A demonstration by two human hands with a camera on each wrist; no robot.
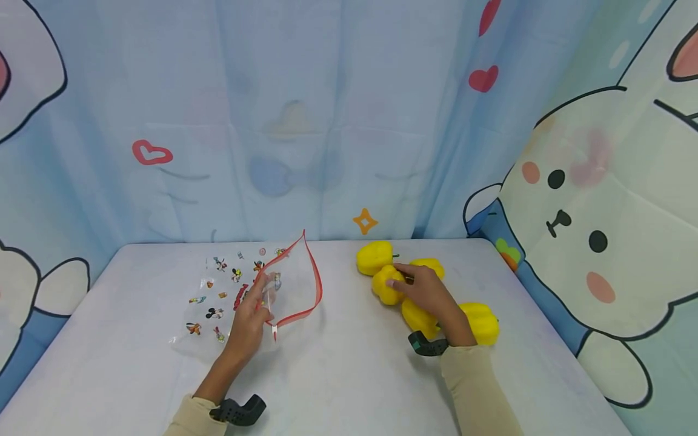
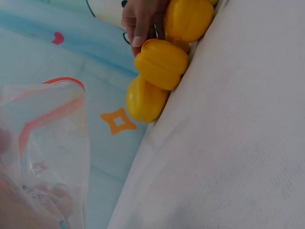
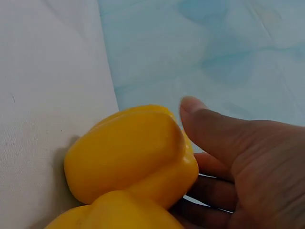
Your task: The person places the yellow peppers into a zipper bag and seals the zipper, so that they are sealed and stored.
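My left hand (image 1: 246,327) grips a clear plastic zip bag (image 1: 209,303) printed with small cartoon figures. Its red-edged mouth stands open toward the right, with a white slider (image 1: 274,329) at the near end. In the left wrist view the bag (image 2: 57,124) hangs at the left, with fingers showing blurred through the plastic. My right hand (image 1: 428,293) has thumb and fingers around a yellow bell pepper (image 1: 385,292), which rests on the table among other peppers. In the right wrist view, the fingers pass behind a pepper (image 3: 128,152) and the thumb lies along its upper edge.
Other yellow bell peppers crowd around the right hand: one behind (image 1: 374,257), one under the wrist (image 1: 418,319), one at the right (image 1: 480,323) and one farther back (image 1: 431,264). A white cloth covers the table (image 1: 338,375). Behind it hangs a blue cartoon curtain (image 1: 327,121).
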